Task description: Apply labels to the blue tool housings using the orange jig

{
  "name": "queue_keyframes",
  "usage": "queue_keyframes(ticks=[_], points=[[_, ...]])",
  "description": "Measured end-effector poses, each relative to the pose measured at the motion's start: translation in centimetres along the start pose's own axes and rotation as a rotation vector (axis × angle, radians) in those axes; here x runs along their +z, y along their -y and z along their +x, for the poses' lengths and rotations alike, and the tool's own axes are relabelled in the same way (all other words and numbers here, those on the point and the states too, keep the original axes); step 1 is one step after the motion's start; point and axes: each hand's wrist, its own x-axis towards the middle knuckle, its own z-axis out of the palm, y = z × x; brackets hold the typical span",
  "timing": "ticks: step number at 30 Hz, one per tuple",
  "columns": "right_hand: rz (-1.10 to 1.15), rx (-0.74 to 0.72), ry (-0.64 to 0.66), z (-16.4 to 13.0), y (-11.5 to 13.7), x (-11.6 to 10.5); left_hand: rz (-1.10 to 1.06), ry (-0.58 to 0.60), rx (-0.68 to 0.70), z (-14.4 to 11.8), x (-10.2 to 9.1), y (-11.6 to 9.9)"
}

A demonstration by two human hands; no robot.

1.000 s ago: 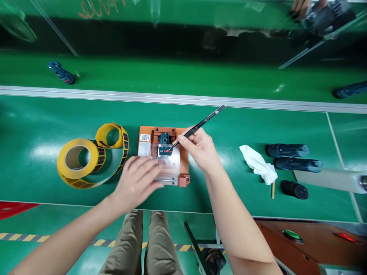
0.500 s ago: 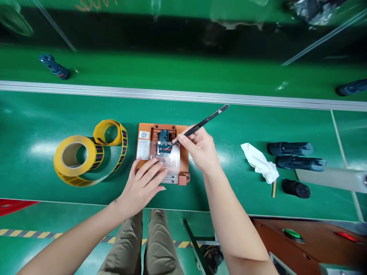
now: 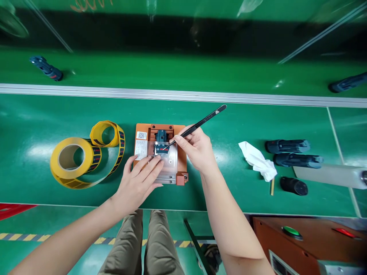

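An orange fixture (image 3: 182,133) lies on the green bench in front of me, with a clear plate (image 3: 172,162) over a dark blue part (image 3: 161,136) that carries a red label. My left hand (image 3: 137,184) rests flat on the plate's near left corner, fingers spread and pressing it. My right hand (image 3: 196,149) grips black tweezers (image 3: 200,123) like a pen; their tips touch the red label on the part.
A roll of yellow label tape (image 3: 71,160) with a loose loop lies left of the fixture. At right are a crumpled white cloth (image 3: 258,160) and three dark blue tool bodies (image 3: 296,160). More parts (image 3: 46,68) ride the far belt.
My left hand came down from hovering and settled flat on the clear plate. The right hand kept the tweezers at the label. The far-belt parts drifted left.
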Motion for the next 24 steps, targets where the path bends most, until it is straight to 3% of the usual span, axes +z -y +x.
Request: queue_keyframes(ticks=[11, 14, 18, 22, 24], points=[[-0.070, 0.027, 0.023, 0.2, -0.4, -0.4, 0.079, 0.175, 0.004, 2.3, -1.7, 0.0], [0.033, 0.010, -0.091, 0.5, -0.1, -1.1, 0.055, 0.181, 0.020, 2.7, -2.0, 0.0], [0.024, -0.121, -0.405, -0.7, 0.1, -2.9, -0.083, 0.010, -0.079, 3.3, -1.0, 0.8], [-0.376, -0.069, -0.509, -3.5, -1.5, -4.5, -0.267, -0.089, -0.274, 3.9, 0.6, 2.0], [-0.602, 0.016, -0.510, -4.8, -2.9, -5.0, -0.282, -0.230, -0.196, 3.3, 0.8, 1.8]])
